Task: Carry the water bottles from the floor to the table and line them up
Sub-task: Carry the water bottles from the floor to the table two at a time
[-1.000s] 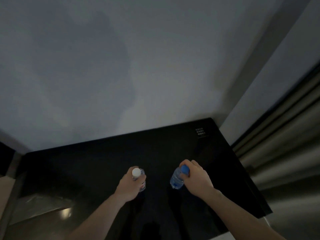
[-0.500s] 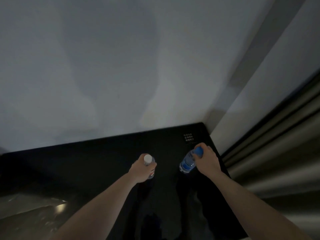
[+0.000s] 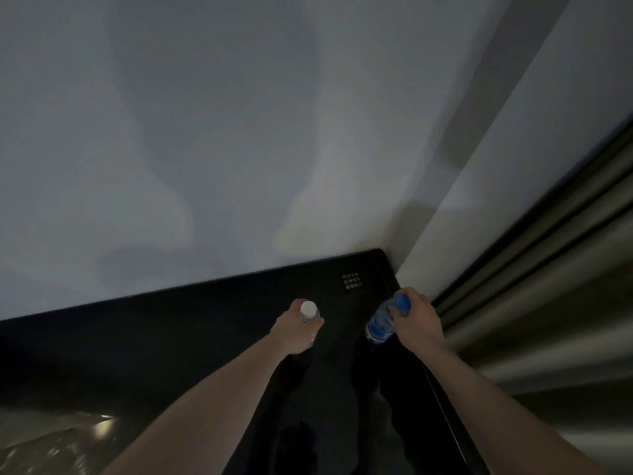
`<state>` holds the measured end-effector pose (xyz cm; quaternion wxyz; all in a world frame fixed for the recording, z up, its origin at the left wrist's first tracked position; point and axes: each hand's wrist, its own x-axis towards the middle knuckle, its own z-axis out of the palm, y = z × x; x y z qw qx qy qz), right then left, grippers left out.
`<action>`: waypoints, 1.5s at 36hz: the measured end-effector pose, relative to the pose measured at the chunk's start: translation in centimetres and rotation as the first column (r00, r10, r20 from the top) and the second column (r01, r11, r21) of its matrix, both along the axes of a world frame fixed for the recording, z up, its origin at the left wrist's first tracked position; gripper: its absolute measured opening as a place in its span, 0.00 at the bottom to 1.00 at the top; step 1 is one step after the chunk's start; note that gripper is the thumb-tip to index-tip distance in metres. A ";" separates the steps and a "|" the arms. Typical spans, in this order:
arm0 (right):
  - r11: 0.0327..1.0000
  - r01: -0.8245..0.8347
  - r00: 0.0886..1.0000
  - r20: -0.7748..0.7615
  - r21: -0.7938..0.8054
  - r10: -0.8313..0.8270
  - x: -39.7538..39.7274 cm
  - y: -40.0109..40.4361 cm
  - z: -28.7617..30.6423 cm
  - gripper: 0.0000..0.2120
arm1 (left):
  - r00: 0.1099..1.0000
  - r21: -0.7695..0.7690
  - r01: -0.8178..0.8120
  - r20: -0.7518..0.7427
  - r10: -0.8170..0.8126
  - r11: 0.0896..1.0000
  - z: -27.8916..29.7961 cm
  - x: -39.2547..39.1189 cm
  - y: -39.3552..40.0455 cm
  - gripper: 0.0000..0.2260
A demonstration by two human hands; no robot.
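Both my arms reach out over a glossy black table (image 3: pixel 205 337) that stands against a grey wall. My left hand (image 3: pixel 294 332) grips a clear water bottle with a white cap (image 3: pixel 308 308), held upright; most of its body is hidden by my fingers. My right hand (image 3: pixel 416 322) holds a second clear bottle with a blue cap and blue label (image 3: pixel 378 325) by its neck, tilted with its base toward the left. That bottle hangs near the table's far right corner. Whether either bottle touches the tabletop I cannot tell.
A small black square with white markings (image 3: pixel 352 281) lies on the table near its far right corner. Long grey curtains (image 3: pixel 548 286) hang along the right, just past the table's right edge. A pale reflection (image 3: pixel 99 426) shines on the surface at lower left.
Both hands have moved farther across the table toward the wall and the right corner, each with its bottle. The view has shifted to the right along the table.
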<state>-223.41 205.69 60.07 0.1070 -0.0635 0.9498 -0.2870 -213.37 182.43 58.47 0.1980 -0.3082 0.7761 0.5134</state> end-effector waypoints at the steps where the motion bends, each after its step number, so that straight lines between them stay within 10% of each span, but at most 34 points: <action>1: 1.000 -0.012 1.000 0.010 0.005 0.011 -0.2 0.2 0.1 0.07 | 1.000 0.012 -0.001 0.001 0.001 1.000 -0.1 -0.3 0.3 0.25; 16: 0.996 0.046 0.998 0.030 0.073 -0.048 2.0 0.9 0.6 0.27 | 0.979 0.000 0.197 0.051 -0.197 0.980 0.2 -1.8 4.8 0.36; 23: 0.982 0.125 0.989 -0.065 -0.141 -0.135 7.7 -1.7 2.7 0.28 | 0.957 -0.096 0.242 -0.144 -0.254 0.966 3.2 2.1 2.6 0.37; 31: 0.927 -0.243 0.970 -0.066 -0.287 0.234 17.9 -11.6 4.3 0.23 | 0.966 -0.216 0.049 -0.238 -0.101 0.975 6.1 18.0 -7.0 0.27; 38: 0.769 -0.599 0.777 0.068 -0.225 0.625 27.0 -21.8 4.3 0.18 | 0.981 -0.471 -0.134 -0.188 0.049 0.872 6.5 36.1 -17.7 0.25; 54: 0.597 -0.784 0.563 0.210 -0.171 0.800 48.0 -42.1 7.3 0.28 | 0.963 -0.569 -0.250 -0.231 0.140 0.784 10.0 59.9 -33.5 0.25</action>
